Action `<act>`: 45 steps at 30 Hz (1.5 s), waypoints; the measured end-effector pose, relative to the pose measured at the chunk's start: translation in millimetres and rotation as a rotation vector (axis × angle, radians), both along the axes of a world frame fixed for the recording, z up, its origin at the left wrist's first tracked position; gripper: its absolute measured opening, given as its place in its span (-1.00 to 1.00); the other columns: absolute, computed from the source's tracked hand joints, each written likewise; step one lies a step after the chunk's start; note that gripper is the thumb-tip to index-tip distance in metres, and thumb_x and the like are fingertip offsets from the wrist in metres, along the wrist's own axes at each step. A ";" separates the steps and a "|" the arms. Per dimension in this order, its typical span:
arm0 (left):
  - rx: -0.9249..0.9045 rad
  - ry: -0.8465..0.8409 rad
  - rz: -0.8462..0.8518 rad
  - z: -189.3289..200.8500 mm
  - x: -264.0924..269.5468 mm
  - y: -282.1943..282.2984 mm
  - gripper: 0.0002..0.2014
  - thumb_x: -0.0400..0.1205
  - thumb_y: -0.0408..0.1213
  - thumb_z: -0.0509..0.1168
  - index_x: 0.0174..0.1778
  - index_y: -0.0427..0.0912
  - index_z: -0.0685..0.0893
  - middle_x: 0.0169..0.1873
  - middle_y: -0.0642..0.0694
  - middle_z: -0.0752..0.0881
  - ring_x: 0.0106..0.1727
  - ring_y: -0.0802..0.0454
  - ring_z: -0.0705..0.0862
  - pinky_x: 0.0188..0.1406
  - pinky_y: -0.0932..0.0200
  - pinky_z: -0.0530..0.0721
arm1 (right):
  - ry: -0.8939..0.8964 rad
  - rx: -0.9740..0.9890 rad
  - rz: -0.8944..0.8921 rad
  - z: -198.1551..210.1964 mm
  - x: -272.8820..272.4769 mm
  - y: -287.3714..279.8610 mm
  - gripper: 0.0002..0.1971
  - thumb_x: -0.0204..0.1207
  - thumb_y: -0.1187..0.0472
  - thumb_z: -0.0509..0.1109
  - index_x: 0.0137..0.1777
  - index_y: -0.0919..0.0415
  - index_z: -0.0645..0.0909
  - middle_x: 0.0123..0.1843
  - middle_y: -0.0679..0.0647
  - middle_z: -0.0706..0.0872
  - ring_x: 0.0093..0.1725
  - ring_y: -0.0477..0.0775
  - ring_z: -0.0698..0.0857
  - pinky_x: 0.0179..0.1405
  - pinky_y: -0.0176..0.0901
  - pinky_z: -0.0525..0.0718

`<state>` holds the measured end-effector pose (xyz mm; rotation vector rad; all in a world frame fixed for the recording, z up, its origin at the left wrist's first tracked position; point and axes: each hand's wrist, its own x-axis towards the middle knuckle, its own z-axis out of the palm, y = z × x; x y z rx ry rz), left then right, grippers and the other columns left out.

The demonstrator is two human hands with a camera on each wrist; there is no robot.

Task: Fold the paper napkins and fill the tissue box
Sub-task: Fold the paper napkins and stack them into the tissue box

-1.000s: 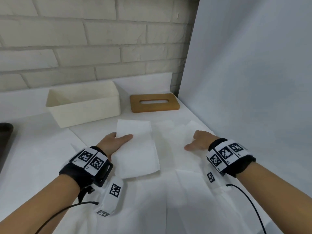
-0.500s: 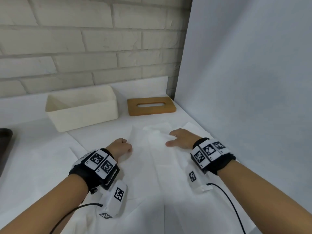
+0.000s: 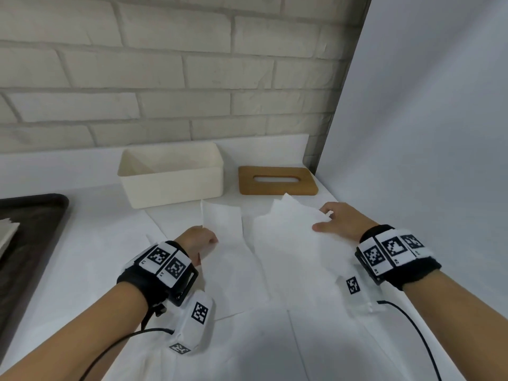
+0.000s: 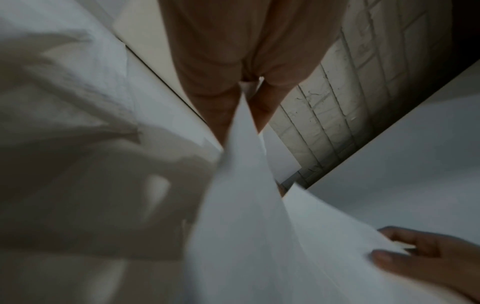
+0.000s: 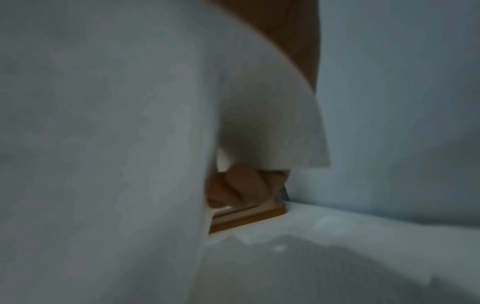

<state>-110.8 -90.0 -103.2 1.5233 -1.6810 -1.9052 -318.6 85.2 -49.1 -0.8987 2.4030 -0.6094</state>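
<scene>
In the head view my left hand (image 3: 210,241) pinches the near left edge of a narrow folded white napkin (image 3: 222,225), whose far end stands up off the table. The left wrist view shows my fingers (image 4: 262,102) closed on that napkin (image 4: 244,185). My right hand (image 3: 322,221) grips the right edge of a second, wider napkin (image 3: 286,237) and holds it raised and creased. That napkin (image 5: 103,144) fills the right wrist view, with fingers (image 5: 241,185) behind it. The open cream tissue box (image 3: 170,178) stands beyond my left hand. Its wooden slotted lid (image 3: 277,188) lies flat to the right.
More white napkin sheets (image 3: 261,339) cover the table in front of me. A dark tray (image 3: 33,229) sits at the left edge. A brick wall (image 3: 165,78) runs behind the box, and a white panel (image 3: 426,133) closes the right side.
My left hand went from lying flat on the folded napkin to pinching its edge and raising it. My right hand moved right and lifted the second napkin off the table.
</scene>
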 end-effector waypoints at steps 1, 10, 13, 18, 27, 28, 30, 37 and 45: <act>0.010 0.007 0.003 0.5 0.8 1.1 -0.75 0.58 -0.61 0.13 -0.37 -0.25 0.44 -0.36 -0.16 0.49 -0.36 -0.03 0.48 -0.21 0.07 0.55 | 0.072 0.057 -0.001 -2.4 -2.5 -0.1 -0.64 0.47 0.20 0.45 0.22 0.26 0.49 0.07 0.13 0.53 0.00 0.07 0.51 -0.04 -0.22 0.42; 0.179 0.076 0.039 3.5 3.2 -5.7 -0.88 0.59 -0.45 0.17 0.02 -0.34 0.52 -0.08 -0.30 0.60 -0.17 -0.21 0.62 -0.10 0.00 0.64 | 0.140 -0.056 0.073 29.0 -10.1 -10.4 -0.94 0.53 0.23 0.39 -0.06 0.20 0.59 0.04 0.15 0.66 0.03 0.07 0.56 -0.23 -0.36 0.42; 0.234 0.192 0.055 1.1 -1.5 -1.1 -0.88 0.62 -0.45 0.14 -0.05 -0.35 0.58 -0.23 -0.23 0.67 -0.38 -0.12 0.71 -0.49 0.19 0.72 | -0.249 -0.468 0.013 43.6 1.9 -17.6 -0.88 0.55 0.29 0.36 -0.21 0.12 0.56 -0.33 -0.04 0.68 -0.25 0.02 0.60 -0.24 -0.28 0.52; 0.300 0.358 0.072 1.4 -9.0 3.5 -0.82 0.66 -0.40 0.11 -0.02 -0.33 0.63 -0.16 -0.22 0.74 -0.43 -0.02 0.80 -0.42 0.18 0.78 | -0.705 -0.629 -0.024 26.9 28.4 -34.6 -0.90 0.59 0.39 0.26 -0.10 0.22 0.57 -0.15 0.08 0.70 -0.22 -0.04 0.67 -0.26 -0.35 0.71; 0.317 0.512 0.120 1.7 -12.8 10.9 -0.71 0.71 -0.18 0.06 -0.09 -0.23 0.65 -0.28 -0.12 0.78 -0.29 -0.02 0.77 -0.30 0.15 0.73 | -0.847 -0.323 -0.033 -41.4 55.6 -43.8 -0.87 0.59 0.40 0.28 -0.18 0.25 0.56 -0.17 0.09 0.68 -0.21 -0.04 0.67 -0.32 -0.42 0.70; 0.314 0.524 0.126 0.5 -13.6 11.0 -0.67 0.72 -0.12 0.05 -0.09 -0.21 0.66 -0.29 -0.11 0.81 -0.30 0.00 0.80 -0.31 0.14 0.73 | -0.859 -0.321 -0.043 -43.2 56.2 -45.6 -0.87 0.59 0.40 0.28 -0.17 0.25 0.56 -0.15 0.09 0.68 -0.20 -0.04 0.67 -0.27 -0.39 0.70; 0.307 0.537 0.129 -0.1 -13.8 10.4 -0.56 0.72 0.03 -0.03 -0.04 -0.16 0.67 -0.15 -0.13 0.80 -0.16 -0.02 0.79 -0.23 0.09 0.70 | -0.857 -0.310 -0.041 -43.5 57.8 -48.8 -0.87 0.60 0.38 0.27 -0.17 0.24 0.56 -0.16 0.08 0.67 -0.20 -0.05 0.66 -0.26 -0.39 0.69; 0.109 0.250 -0.055 7.2 -12.6 13.4 -0.66 0.65 -0.31 0.24 0.29 -0.43 0.57 -0.18 -0.17 0.74 -0.19 -0.05 0.72 -0.13 0.14 0.68 | -0.708 -0.223 0.032 -32.6 58.3 -47.4 -0.87 0.60 0.29 0.30 -0.19 0.22 0.52 -0.30 0.09 0.62 -0.39 -0.03 0.60 -0.51 -0.34 0.62; 0.047 0.099 -0.095 2.7 -0.5 3.0 -0.69 0.66 -0.50 0.16 0.32 -0.50 0.49 -0.18 -0.20 0.64 -0.20 -0.09 0.62 -0.11 0.08 0.61 | 0.195 0.381 0.100 -34.3 49.3 -31.2 -0.57 0.47 -0.11 0.36 -0.30 0.27 0.41 -0.19 0.11 0.52 -0.09 0.10 0.52 -0.17 -0.17 0.49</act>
